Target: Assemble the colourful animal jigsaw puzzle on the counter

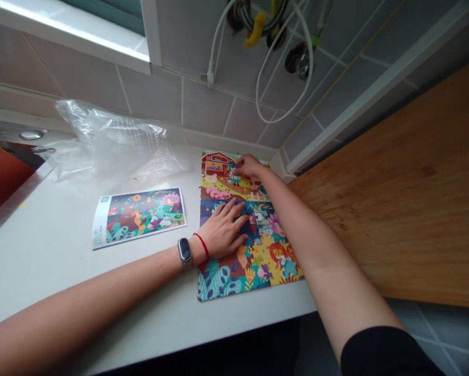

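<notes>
A colourful jigsaw puzzle [218,279] lies on the white countertop, with a farm scene at its far end and animals among plants nearer me. Some loose-looking pieces rest on its surface, such as a light blue puzzle piece [290,268] by the lion. My left hand [224,227] lies flat on the middle of the puzzle, fingers spread. At the far end, beside the red barn, my right hand [252,169] has its fingertips pinched together against the picture. Whatever sits between those fingertips, if anything, is hidden.
To the left lies a printed picture sheet [140,216] with a similar scene. Crumpled clear plastic bags [117,146] are behind it. A wooden panel [406,188] borders the right side; a tiled wall [152,91] with a hanging white cable [260,99] stands at the back.
</notes>
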The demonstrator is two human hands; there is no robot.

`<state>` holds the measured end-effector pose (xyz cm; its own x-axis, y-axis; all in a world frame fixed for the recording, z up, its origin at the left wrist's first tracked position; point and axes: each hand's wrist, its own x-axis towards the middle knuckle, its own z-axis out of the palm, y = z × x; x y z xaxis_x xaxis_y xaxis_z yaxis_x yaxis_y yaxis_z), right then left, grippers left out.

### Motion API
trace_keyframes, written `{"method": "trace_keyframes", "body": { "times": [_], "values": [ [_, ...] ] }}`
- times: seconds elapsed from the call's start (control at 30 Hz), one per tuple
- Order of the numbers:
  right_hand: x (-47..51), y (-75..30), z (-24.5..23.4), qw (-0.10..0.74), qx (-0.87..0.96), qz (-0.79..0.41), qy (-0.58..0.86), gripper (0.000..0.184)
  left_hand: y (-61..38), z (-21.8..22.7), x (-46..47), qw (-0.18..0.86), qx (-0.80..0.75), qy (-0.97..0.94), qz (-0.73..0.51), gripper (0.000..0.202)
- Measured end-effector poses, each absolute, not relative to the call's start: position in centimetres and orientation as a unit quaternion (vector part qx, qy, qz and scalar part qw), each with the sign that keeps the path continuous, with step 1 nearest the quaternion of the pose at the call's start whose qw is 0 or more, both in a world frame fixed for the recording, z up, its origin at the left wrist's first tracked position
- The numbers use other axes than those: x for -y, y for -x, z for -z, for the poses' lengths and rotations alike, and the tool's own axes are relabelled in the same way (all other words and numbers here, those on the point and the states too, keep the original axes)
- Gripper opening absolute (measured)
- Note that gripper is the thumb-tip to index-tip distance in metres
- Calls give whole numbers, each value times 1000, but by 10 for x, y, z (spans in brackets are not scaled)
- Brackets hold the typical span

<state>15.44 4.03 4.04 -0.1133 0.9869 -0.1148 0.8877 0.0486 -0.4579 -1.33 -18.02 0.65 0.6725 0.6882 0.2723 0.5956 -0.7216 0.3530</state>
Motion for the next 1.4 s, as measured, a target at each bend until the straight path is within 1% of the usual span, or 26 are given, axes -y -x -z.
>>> {"method": "trace_keyframes", "body": {
  "times": [0.07,0.13,0.2,0.27,0.3,0.37,0.4,0.5,0.6,0.7,0.8,0.87,0.97,1.03,1.07,1.13,1.2,1.23,1.3,1.33,1.4],
  "values": [
    [-38,-156,-41,151,705,-221,657,30,14,-7,180,119,-354,-907,-193,51],
    [-31,-160,-43,187,698,-222,654,22,14,-7,179,121,-352,-909,-190,50],
    [-15,-166,-48,243,693,-247,632,14,14,-8,179,123,-350,-910,-185,49],
    [15,-177,-54,336,680,-319,568,15,14,-9,179,126,-350,-911,-177,49],
    [34,-183,-57,362,675,-355,536,19,14,-9,179,128,-350,-911,-174,49],
    [82,-198,-61,380,663,-393,512,29,13,-10,179,127,-352,-911,-172,50],
    [109,-205,-62,374,656,-404,516,31,13,-9,179,124,-352,-911,-174,50],
    [185,-225,-63,325,642,-427,548,26,13,-8,179,112,-349,-912,-185,49],
    [235,-241,-59,265,673,-395,566,18,12,-6,179,104,-343,-914,-191,47],
    [252,-248,-54,242,712,-335,567,18,12,-4,179,94,-341,-916,-189,48],
    [252,-248,-52,234,717,-324,570,16,12,-3,179,93,-341,-917,-184,49],
    [248,-247,-55,262,721,-304,564,20,12,-3,179,98,-341,-917,-181,49],
    [244,-249,-64,357,726,-206,551,26,12,-4,178,101,-340,-918,-177,49],
    [244,-254,-70,406,704,-154,563,25,13,-3,178,101,-337,-919,-180,49],
    [245,-256,-72,412,691,-147,576,23,13,-3,178,101,-336,-918,-183,48],
    [251,-259,-73,382,680,-167,603,20,13,-2,177,102,-335,-917,-192,47],
    [261,-257,-70,306,689,-203,625,20,13,-1,177,103,-336,-915,-199,47],
    [266,-254,-67,264,694,-216,634,24,12,0,177,102,-335,-915,-201,47],
    [275,-246,-61,194,700,-228,649,39,12,1,177,102,-334,-915,-204,47],
    [279,-241,-59,169,699,-230,656,45,12,1,177,103,-334,-914,-206,47],
    [282,-234,-54,141,694,-227,668,51,12,0,178,108,-336,-912,-209,46]
  ]
}}
